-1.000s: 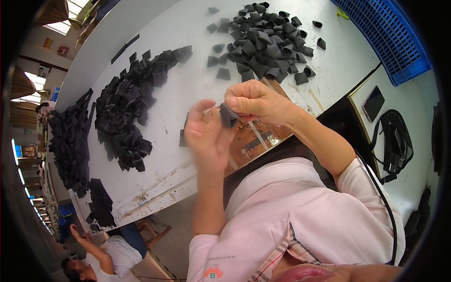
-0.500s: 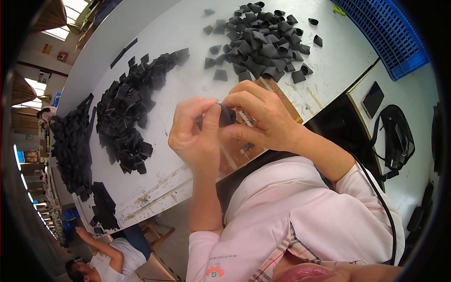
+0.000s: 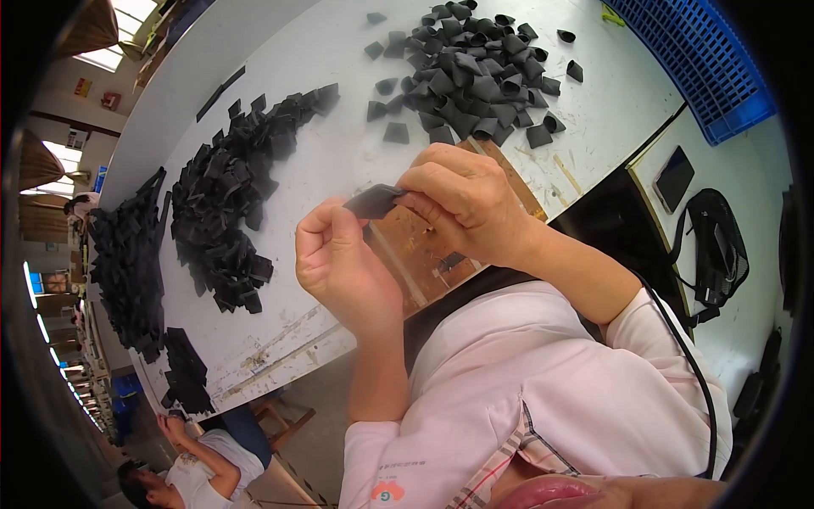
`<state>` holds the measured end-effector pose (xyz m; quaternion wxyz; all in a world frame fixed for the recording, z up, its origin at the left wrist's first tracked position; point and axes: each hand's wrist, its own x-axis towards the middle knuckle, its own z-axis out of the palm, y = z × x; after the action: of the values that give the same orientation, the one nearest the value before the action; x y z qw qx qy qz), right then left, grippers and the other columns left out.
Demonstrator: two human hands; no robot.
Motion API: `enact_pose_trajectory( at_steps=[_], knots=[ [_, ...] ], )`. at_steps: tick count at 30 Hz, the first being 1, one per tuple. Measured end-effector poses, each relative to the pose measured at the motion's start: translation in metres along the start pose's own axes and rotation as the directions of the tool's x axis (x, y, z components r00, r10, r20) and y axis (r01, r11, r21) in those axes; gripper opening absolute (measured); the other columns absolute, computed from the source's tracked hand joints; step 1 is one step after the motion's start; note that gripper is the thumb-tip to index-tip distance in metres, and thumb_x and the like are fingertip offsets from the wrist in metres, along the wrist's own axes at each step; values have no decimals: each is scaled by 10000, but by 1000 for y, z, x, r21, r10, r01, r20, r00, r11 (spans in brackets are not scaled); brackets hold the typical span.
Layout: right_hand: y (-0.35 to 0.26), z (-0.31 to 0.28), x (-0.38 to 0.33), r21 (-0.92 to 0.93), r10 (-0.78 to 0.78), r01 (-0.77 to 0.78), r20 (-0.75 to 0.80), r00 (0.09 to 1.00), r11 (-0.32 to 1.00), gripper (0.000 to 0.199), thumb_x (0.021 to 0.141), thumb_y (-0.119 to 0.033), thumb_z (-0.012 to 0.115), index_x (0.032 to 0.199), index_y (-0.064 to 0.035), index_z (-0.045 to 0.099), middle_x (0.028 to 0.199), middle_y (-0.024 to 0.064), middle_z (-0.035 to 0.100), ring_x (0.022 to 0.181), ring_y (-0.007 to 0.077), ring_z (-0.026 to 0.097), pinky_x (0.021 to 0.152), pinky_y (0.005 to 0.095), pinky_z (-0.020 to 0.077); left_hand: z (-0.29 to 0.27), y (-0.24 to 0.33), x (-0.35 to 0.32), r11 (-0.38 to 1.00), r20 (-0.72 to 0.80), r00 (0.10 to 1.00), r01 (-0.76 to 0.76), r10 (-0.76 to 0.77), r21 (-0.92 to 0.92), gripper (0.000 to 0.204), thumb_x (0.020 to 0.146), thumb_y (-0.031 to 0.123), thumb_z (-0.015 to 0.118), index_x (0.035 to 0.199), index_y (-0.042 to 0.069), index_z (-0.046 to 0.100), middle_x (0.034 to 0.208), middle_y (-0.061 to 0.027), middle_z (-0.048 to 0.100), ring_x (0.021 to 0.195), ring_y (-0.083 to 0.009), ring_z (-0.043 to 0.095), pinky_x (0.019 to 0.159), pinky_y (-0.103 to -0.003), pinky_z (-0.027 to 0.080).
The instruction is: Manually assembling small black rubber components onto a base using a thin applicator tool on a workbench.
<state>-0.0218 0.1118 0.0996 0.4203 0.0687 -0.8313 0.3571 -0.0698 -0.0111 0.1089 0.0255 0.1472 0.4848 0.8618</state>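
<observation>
Between my two hands is a small black piece of sheet material [image 3: 373, 202], stretched fairly flat above a brown board [image 3: 411, 246]. My left hand [image 3: 339, 250] pinches its left end with thumb and fingers. At its other end, the fingers of my right hand [image 3: 466, 199] close on the corner. Beyond my hands lies a heap of black rolled, open-ended pieces [image 3: 475, 81]. To the left of my hands spreads a pile of flat black pieces [image 3: 225, 191].
More black strips [image 3: 131, 263] lie along the table's left edge. A blue plastic basket [image 3: 691, 68] is at the far right, with a phone [image 3: 674, 180] and a black mesh bag [image 3: 712, 246] nearer. Another person [image 3: 212, 462] sits at lower left.
The black piece was curled between my fingers and is now drawn out flatter. My left hand has shifted slightly left and down, away from the right. The other person's arm has moved.
</observation>
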Motion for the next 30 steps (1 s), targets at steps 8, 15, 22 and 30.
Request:
enact_pose_trajectory(
  at_steps=[8, 15, 22, 30],
  knots=[
    [-5, -7, 14, 87, 93, -100, 81, 992, 991, 57, 731, -38, 622, 742, -25, 567, 644, 54, 512, 538, 188, 497, 466, 282, 386, -4, 1, 7, 984, -7, 994, 108, -110, -142, 50, 843, 29, 514, 831, -17, 499, 834, -86, 550, 764, -132, 518, 739, -261, 425],
    [4, -2, 6, 51, -19, 15, 89, 996, 999, 70, 728, -26, 619, 772, -22, 565, 640, 54, 509, 542, 196, 492, 450, 287, 385, -12, -5, -4, 999, 38, 998, 43, -42, -22, 48, 838, 30, 517, 835, -15, 501, 840, -91, 554, 779, -139, 521, 761, -267, 414],
    [3, -4, 2, -87, -76, 82, 72, 995, 993, 113, 693, -9, 630, 780, -11, 558, 655, 63, 508, 550, 203, 495, 453, 292, 385, -2, 2, 10, 964, 174, 982, -110, 68, 241, 124, 838, 29, 520, 944, -33, 536, 927, -79, 560, 794, -105, 526, 734, -218, 414],
    [4, -2, 5, -74, -98, 104, 78, 992, 992, 122, 675, 10, 624, 767, -9, 545, 643, 74, 489, 543, 223, 484, 458, 296, 379, -2, 1, 20, 870, 413, 897, -325, 159, 370, 59, 807, 46, 590, 833, -7, 588, 796, -21, 574, 676, -48, 462, 610, -160, 360]
  ],
)
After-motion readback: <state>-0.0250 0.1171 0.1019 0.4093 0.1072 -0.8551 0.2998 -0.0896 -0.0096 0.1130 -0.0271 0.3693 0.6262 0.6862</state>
